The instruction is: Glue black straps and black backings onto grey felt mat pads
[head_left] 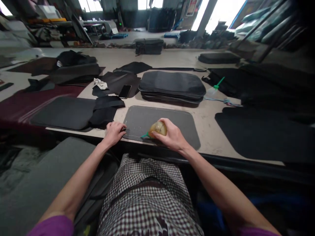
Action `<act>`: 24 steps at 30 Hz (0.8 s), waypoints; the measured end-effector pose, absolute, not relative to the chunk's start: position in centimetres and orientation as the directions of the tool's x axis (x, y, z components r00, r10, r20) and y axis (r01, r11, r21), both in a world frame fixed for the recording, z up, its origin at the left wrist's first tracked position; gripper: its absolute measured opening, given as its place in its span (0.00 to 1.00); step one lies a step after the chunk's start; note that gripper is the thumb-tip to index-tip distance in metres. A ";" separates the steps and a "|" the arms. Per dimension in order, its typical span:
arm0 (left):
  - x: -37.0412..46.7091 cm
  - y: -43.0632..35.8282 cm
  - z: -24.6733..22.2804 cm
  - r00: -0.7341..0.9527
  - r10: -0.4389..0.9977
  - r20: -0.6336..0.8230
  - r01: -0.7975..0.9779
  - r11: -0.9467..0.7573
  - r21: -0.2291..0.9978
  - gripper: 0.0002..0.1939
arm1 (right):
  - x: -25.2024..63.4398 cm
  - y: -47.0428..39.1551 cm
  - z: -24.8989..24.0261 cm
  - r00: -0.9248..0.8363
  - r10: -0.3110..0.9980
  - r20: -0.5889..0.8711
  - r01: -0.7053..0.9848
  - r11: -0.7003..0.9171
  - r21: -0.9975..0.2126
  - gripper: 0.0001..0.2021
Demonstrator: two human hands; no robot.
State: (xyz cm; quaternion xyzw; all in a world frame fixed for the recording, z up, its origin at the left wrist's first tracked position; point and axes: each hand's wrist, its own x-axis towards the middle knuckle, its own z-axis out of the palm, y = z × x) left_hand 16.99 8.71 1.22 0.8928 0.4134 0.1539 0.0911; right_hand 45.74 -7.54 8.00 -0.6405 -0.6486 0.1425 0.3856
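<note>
A grey rounded panel (169, 121) lies flat on the table in front of me. My right hand (171, 134) is wrapped round a yellowish squeeze bottle (157, 129), tipped so that its green nozzle (145, 135) points left, close to the panel's near edge. At the panel's left near corner, my left hand (115, 132) has its fingers pressed together on a small dark item too small to name.
Behind the panel is a stack of dark rounded panels (172, 87), with a phone (125, 91) to its left. Another green-tipped bottle (214, 90) stands right of the stack. Dark sheets (261, 134) lie at the right, more at the left.
</note>
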 end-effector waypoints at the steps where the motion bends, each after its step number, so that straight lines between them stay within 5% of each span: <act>1: 17.0 8.8 1.2 0.611 0.767 0.197 0.713 -0.641 0.285 0.10 | 46.8 -8.3 8.1 0.131 0.944 0.304 0.726 0.117 -0.678 0.23; 15: 16.1 10.8 -0.1 0.651 0.741 0.162 0.713 -0.671 0.204 0.16 | 61.7 -22.7 7.7 0.534 0.826 0.181 0.671 -0.283 -0.685 0.31; 24: 17.5 10.4 1.1 0.656 0.733 0.181 0.700 -0.680 0.219 0.15 | 65.9 -28.1 6.8 0.698 0.683 0.216 0.599 -0.390 -0.699 0.28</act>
